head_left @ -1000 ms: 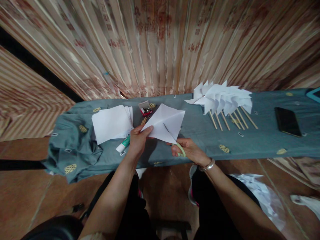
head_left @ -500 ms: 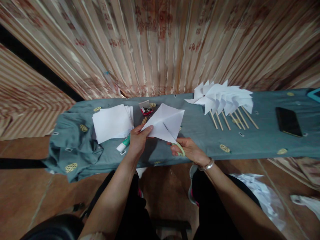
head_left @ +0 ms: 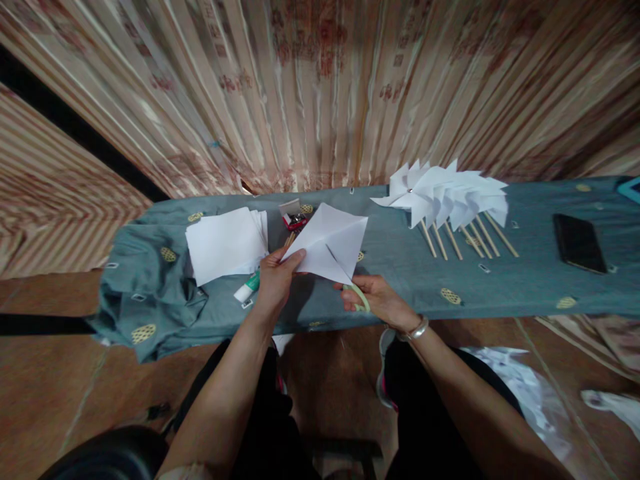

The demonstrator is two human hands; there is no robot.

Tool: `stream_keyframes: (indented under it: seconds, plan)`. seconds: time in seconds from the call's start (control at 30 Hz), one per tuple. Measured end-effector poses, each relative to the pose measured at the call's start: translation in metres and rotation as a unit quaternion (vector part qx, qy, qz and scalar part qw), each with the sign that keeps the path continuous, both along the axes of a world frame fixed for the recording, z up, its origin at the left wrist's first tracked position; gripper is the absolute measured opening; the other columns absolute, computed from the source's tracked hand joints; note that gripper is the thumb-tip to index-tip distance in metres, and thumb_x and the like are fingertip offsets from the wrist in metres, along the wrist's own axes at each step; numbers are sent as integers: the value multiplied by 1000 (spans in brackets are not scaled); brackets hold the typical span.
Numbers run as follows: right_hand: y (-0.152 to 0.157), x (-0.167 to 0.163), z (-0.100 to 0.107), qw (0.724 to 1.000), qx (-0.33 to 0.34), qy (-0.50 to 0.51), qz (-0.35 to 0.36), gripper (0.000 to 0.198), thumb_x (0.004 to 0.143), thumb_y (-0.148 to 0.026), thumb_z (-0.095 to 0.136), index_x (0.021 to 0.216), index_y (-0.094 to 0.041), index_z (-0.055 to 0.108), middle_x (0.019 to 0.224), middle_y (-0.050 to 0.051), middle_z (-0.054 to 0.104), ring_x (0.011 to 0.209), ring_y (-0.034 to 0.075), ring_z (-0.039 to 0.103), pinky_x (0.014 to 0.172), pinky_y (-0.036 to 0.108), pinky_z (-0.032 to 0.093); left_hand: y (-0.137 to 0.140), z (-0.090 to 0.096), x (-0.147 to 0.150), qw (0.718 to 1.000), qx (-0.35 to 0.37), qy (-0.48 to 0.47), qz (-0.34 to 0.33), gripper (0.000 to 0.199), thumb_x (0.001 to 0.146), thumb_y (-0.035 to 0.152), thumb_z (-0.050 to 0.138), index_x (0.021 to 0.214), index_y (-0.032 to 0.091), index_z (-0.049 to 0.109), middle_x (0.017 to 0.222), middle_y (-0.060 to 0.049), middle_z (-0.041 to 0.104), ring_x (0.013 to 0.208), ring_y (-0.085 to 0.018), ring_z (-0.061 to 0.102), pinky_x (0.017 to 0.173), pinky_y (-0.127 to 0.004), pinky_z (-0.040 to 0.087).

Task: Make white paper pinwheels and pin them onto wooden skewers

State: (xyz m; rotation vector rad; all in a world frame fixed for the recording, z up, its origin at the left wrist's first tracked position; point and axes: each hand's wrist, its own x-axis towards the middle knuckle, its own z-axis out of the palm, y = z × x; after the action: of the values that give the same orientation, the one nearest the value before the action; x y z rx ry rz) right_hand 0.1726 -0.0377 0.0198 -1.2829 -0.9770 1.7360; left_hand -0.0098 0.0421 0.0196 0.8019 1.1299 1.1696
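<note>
A creased square sheet of white paper (head_left: pixel 330 233) is pinched at its left corner by my left hand (head_left: pixel 278 273), thumb on top. My right hand (head_left: pixel 375 297) grips scissors (head_left: pixel 359 297) with pale green handles. Their blade lies across the paper's near corner, pointing in toward the middle; part of the blade is hidden by the sheet. Left of my left hand lies a stack of white paper (head_left: pixel 225 245), and a green and white glue stick (head_left: pixel 247 287) rests close by. Behind the held sheet sits an open red box (head_left: pixel 295 220) of small metal pieces, beside some wooden sticks (head_left: pixel 289 239).
Several white paper pinwheels (head_left: pixel 450 193) on wooden sticks lie overlapped at the right of the cloth-covered table (head_left: pixel 400 267). A black phone (head_left: pixel 579 243) is farther right. Pleated curtains (head_left: pixel 320 100) hang behind. White paper scraps (head_left: pixel 525 387) lie on the floor at right.
Almost nothing differs. The sheet and scissors keep nearly the same place in my hands, and the whole view has shifted very slightly.
</note>
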Motion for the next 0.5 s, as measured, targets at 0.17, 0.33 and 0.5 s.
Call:
stream_keyframes:
  seconds: [0.17,0.33,0.5]
  plan:
    - [0,0,-3,1000,-2,-3,-3,51,56,-52,84,83,-13,68,61,-3,58,54,9,53,55,25,44,-1,-1,-1,1000,-1,4,1,34,55,31,82,83,13,73,71,-2,71,57,-14,61,48,-23,50]
    - [0,-1,-1,1000,6,-6,3,46,58,-50,83,81,-14,68,57,-3,57,51,9,51,52,26,44,0,-1,-2,1000,5,3,1,33,56,30,81,82,12,74,70,-2,71,57,-13,61,48,-23,50]
    - [1,-3,0,1000,0,-25,-5,46,57,-49,84,81,-14,67,57,-3,58,51,9,52,51,25,42,-1,-1,-2,1000,6,3,0,35,56,31,81,84,12,74,73,-3,72,57,-13,61,48,-23,50]
